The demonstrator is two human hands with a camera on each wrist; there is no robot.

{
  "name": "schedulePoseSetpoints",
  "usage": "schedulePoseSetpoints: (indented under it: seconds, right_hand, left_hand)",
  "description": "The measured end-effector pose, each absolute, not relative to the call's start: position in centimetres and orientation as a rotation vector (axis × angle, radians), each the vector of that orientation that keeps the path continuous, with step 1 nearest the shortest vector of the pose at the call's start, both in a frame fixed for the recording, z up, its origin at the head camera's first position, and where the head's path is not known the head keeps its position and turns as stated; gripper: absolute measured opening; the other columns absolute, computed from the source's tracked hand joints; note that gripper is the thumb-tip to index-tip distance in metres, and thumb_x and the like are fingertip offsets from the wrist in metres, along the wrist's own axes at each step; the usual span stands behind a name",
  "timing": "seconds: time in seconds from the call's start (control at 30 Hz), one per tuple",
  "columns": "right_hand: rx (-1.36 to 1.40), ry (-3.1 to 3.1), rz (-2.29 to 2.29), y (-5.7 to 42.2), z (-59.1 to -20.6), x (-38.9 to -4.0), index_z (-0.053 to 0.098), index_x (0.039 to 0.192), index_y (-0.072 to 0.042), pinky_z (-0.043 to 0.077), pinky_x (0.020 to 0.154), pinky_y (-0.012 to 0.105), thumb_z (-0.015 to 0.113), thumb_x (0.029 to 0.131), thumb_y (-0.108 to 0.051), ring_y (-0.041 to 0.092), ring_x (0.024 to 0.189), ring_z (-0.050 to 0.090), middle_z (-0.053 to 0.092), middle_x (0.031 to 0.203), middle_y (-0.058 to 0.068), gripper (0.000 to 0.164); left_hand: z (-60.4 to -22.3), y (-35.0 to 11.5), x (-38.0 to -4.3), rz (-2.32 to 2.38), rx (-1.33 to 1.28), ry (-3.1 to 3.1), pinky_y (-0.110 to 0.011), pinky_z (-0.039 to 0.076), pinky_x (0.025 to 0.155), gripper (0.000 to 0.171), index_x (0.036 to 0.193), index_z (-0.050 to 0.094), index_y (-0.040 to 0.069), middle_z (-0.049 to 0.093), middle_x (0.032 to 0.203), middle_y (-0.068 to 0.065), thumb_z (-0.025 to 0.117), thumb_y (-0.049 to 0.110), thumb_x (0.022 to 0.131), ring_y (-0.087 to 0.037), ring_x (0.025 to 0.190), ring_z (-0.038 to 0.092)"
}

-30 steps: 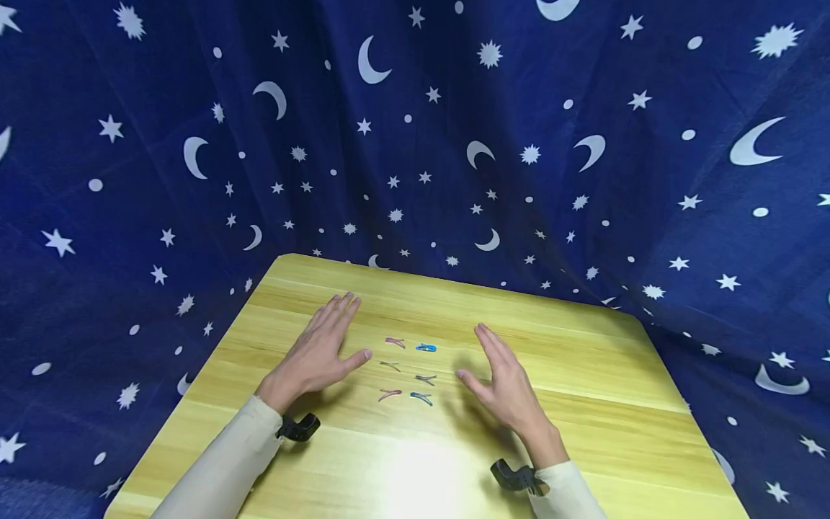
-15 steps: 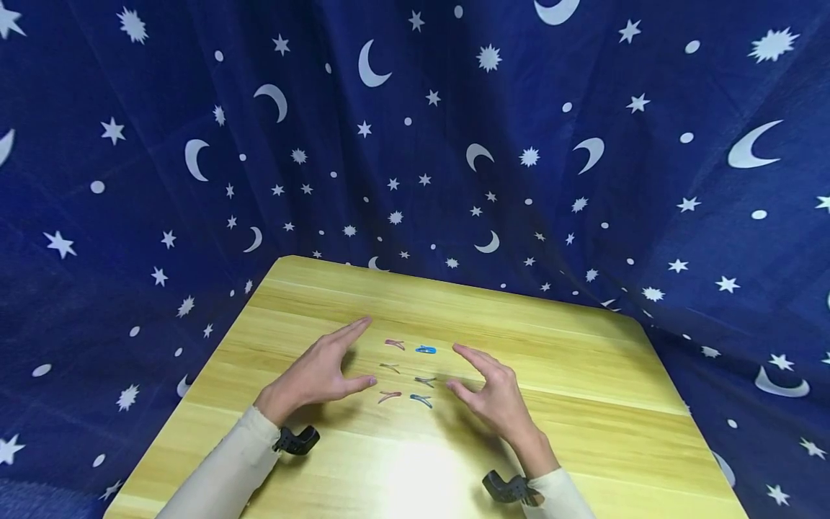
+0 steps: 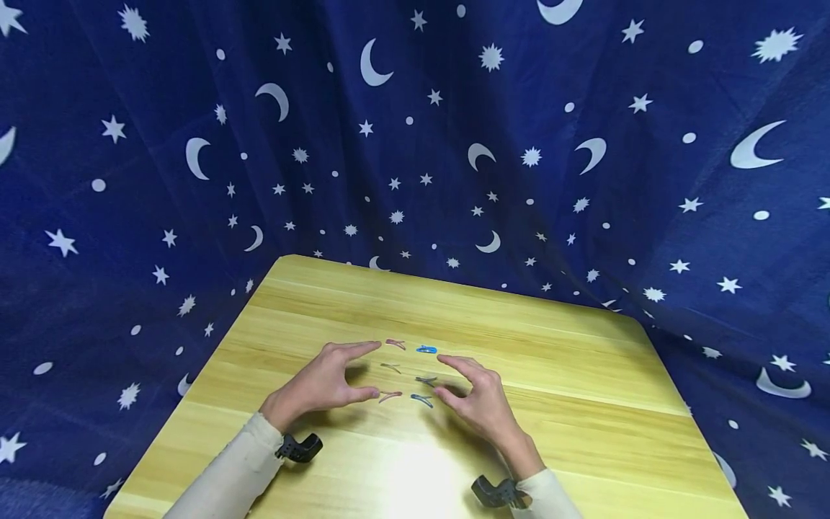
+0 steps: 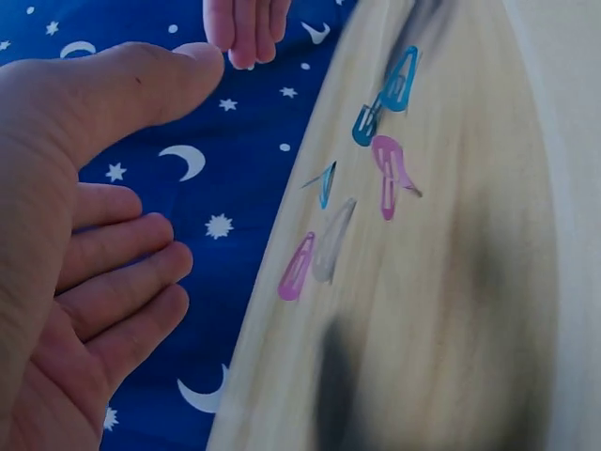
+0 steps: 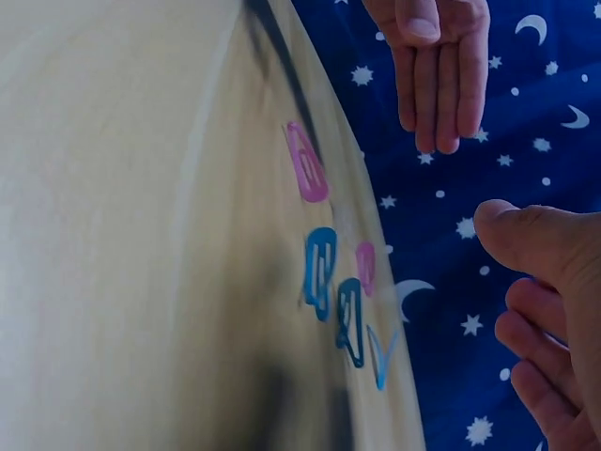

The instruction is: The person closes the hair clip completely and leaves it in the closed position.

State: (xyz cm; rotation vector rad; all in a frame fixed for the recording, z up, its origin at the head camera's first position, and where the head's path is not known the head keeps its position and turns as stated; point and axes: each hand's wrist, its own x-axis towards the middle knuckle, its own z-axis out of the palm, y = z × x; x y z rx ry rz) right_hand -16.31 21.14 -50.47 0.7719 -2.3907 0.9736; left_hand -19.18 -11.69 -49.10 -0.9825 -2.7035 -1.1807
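Observation:
Snap hair clips lie on the wooden table in two short columns. In the left column are a far pink clip [image 3: 395,343], a pale clip [image 3: 391,367] and a near pink clip [image 3: 390,396]. The right column has a bright blue clip [image 3: 426,349], a darker clip [image 3: 426,380] and a near blue clip [image 3: 421,400]. My left hand [image 3: 318,382] hovers just left of them, thumb apart from the fingers, holding nothing. On the other side my right hand [image 3: 483,404] hovers, likewise holding nothing, its thumb near the darker clip.
The wooden table [image 3: 583,375] runs back to a dark blue curtain [image 3: 441,130] with white moons and stars. A black wrist camera [image 3: 300,448] sits on the left wrist, another black camera [image 3: 496,492] on the right. Glare brightens the table's near middle.
Both hands have moved inward toward the clips, the left one to the right and the right one to the left. Their fingers have bent somewhat. The clips have stayed put.

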Motion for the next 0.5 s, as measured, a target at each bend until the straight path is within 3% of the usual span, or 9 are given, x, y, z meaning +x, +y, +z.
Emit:
schedulePoseSetpoints:
  seconds: [0.5]
  right_hand:
    - [0.746,-2.455,1.226,19.0,-51.8,-16.0,0.079,0.130,-0.010,0.063,0.101,0.043,0.097,0.080,-0.007,0.025,0.116,0.079,0.081,0.127,0.001,0.053]
  left_hand:
    - [-51.6,-10.4,-19.0,-1.211,-1.074,-2.622,-0.047,0.059,0.109,0.061,0.140,0.073,0.005,0.076,0.138,-0.010,0.096,0.021,0.086,-0.029,0.128,0.074]
